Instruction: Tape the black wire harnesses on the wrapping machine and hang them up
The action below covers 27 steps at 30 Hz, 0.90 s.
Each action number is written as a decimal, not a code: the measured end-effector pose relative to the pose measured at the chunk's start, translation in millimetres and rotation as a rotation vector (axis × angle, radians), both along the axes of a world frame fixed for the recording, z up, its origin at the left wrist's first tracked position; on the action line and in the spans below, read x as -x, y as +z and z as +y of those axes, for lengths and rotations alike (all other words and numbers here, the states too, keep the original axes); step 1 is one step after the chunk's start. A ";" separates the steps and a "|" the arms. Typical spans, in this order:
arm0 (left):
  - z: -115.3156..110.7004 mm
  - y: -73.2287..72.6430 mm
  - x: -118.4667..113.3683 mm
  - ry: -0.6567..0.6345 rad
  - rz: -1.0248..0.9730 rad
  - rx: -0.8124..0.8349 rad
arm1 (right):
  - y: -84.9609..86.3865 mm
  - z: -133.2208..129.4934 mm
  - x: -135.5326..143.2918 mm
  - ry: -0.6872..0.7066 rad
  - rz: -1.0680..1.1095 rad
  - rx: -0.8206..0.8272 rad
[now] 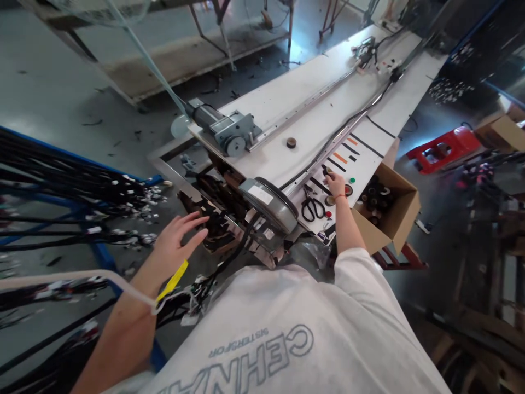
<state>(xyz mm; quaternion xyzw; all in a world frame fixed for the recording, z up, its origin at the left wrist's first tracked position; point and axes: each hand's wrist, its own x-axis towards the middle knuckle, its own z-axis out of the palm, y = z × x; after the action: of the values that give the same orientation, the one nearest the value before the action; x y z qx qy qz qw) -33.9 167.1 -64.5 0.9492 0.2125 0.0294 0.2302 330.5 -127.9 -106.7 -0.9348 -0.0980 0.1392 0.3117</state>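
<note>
The hands are well apart. The right hand has its fingertips at a small dark piece on the white desk; whether they grip it I cannot tell. The left hand is open and empty, fingers spread, off the near end of the desk. Just beside the right hand are black-handled scissors, a green button and a red button. Beyond it lie orange strips and black ones. A round grey machine part sits between the hands. Farther out are a tape roll, a motor unit and an open cardboard box holding dark rolls.
</note>
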 end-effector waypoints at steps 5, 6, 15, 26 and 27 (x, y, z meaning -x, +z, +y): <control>-35.7 34.8 -44.2 -0.119 -0.163 0.205 | 47.1 7.3 107.7 0.438 -0.207 -0.585; -45.6 41.4 -54.8 -0.170 -0.170 0.247 | 58.4 7.4 128.4 0.541 -0.229 -0.612; -83.2 64.8 -88.0 -0.393 -0.258 0.764 | 89.9 7.2 183.1 0.954 -0.403 -0.512; -92.7 52.5 -72.3 -0.233 -0.402 1.018 | 92.2 14.6 202.5 0.851 -0.385 -0.568; -93.5 53.2 -71.2 -0.219 -0.431 0.957 | 91.5 16.0 205.1 0.796 -0.372 -0.574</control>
<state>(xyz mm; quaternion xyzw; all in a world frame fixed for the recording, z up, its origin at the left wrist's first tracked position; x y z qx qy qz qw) 37.3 73.6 -11.3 0.7273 0.0497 0.0992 0.6773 125.4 -111.8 -15.2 -0.7112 -0.5334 0.0460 0.4556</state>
